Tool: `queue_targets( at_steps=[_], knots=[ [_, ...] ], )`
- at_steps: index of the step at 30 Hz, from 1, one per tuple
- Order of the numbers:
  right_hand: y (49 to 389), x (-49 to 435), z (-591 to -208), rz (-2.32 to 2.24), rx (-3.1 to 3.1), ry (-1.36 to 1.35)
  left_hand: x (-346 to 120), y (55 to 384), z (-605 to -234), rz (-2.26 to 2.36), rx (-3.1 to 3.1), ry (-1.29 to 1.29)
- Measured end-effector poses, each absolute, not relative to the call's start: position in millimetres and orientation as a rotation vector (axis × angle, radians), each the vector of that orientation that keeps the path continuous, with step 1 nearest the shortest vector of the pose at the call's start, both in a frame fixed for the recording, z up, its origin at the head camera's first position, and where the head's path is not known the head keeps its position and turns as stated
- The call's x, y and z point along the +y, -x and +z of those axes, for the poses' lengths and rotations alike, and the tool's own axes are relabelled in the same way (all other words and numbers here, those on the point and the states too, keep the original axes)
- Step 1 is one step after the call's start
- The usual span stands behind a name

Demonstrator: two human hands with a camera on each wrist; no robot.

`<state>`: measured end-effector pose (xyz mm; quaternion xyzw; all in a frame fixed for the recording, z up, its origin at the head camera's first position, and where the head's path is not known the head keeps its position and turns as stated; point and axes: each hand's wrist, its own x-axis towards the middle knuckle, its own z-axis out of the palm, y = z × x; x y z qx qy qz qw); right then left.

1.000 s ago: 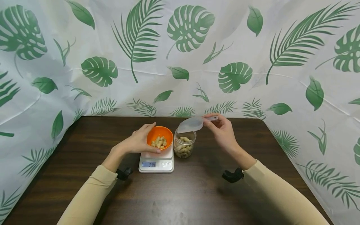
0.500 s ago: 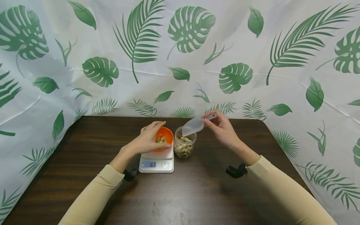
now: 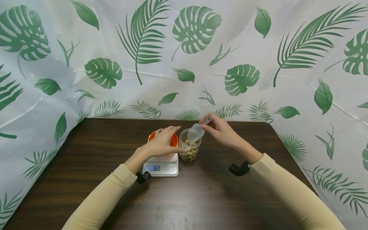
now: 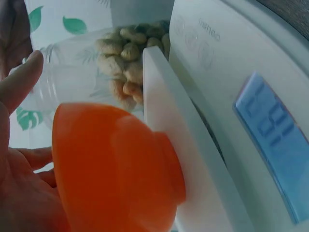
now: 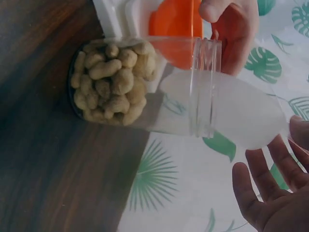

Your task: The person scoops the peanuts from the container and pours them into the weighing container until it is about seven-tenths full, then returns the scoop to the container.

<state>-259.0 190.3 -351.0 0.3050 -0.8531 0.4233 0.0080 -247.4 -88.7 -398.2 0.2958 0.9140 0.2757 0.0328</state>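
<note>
A patterned backdrop (image 3: 207, 80), white with green leaves, closes off the far side of a dark wooden table (image 3: 201, 198). On the table sits a white kitchen scale (image 3: 164, 171); its display appears to read 167, any decimal point being too small to tell. Pressure on the platform or bowl would probably falsify this figure.

The two hands lie apart. The left hand (image 3: 161, 142), fingers spread and gripping nothing visible, spans the bowl, its thumb overlapping the jar in the head view; contact with either vessel cannot be told. A careless sideways sweep here could topple the jar or push the bowl off centre. The right hand (image 3: 222, 131) pinches the scoop by its handle.

The orange bowl (image 4: 106, 164) stands on the platform; its contents are hidden behind the left hand. The clear jar (image 5: 166, 123), lidless and upright on the table just beside the scale's right edge, is filled in its lower part only.

The translucent scoop (image 5: 246, 111) slants down through the jar's mouth, its tip above the contents. Held at one end, it could twist under load and spill, or catch on the neck and tilt the jar. Smallest are the unshelled peanuts (image 5: 113, 82), heaped in the jar's base.
</note>
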Motion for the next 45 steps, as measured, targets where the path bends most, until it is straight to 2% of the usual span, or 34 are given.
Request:
queue_targets(
  at_steps=[6, 22, 29, 38, 45],
  knots=[
    [258, 185, -346, 1.152, -2.705, -1.114, -80, 249, -400, 0.831, 2.788, -0.918],
    [263, 172, -344, 0.811, -2.763, -1.310, -66, 252, -400, 0.887, 2.749, -0.928],
    [270, 163, -346, 0.827, -2.747, -1.388, -64, 255, -399, 0.882, 2.749, -0.934],
    [274, 164, -349, 0.863, -2.759, -1.295, -59, 255, -400, 0.886, 2.754, -0.918],
    [272, 160, -350, 0.807, -2.702, -1.352, -58, 255, -401, 0.878, 2.783, -0.880]
  ],
)
